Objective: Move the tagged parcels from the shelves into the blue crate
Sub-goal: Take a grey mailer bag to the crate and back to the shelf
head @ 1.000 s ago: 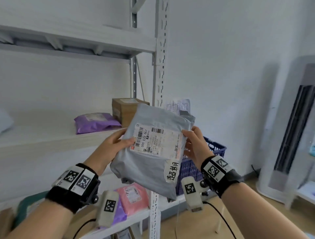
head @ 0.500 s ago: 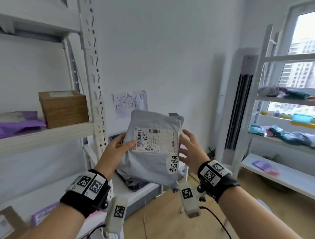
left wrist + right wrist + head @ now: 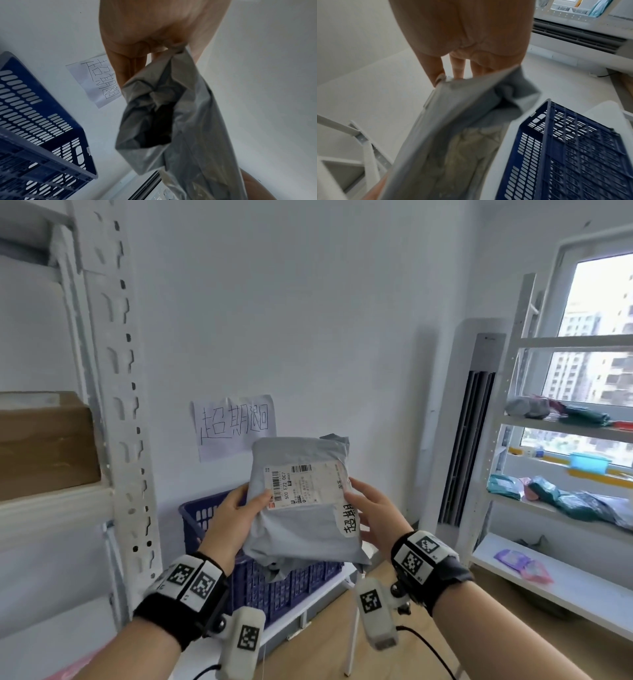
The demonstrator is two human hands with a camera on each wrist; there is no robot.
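A grey plastic parcel [image 3: 301, 529] with a white shipping label and a handwritten tag on its right edge is held upright in front of me. My left hand [image 3: 239, 508] grips its left edge, thumb on the label. At the right edge, my right hand [image 3: 368, 508] pinches it, thumb in front and fingers behind. The blue crate [image 3: 202, 515] stands on a small white table just behind and below the parcel. From the left wrist, the fingers [image 3: 130, 65] sit behind the parcel [image 3: 188, 121], with the crate [image 3: 34, 121] at lower left. The right wrist view shows the parcel [image 3: 453, 121] beside the crate [image 3: 573, 148].
A white shelf post [image 3: 120, 405] and a brown cardboard box [image 3: 44, 446] stand at my left. A paper sign [image 3: 234, 424] is taped to the wall above the crate. A tall air conditioner [image 3: 469, 422] and a second shelf unit [image 3: 548, 508] holding green parcels stand at right.
My view has swung right, away from the left shelves to the crate. Both hands carried the parcel along, and it now hangs lower, right in front of the crate.
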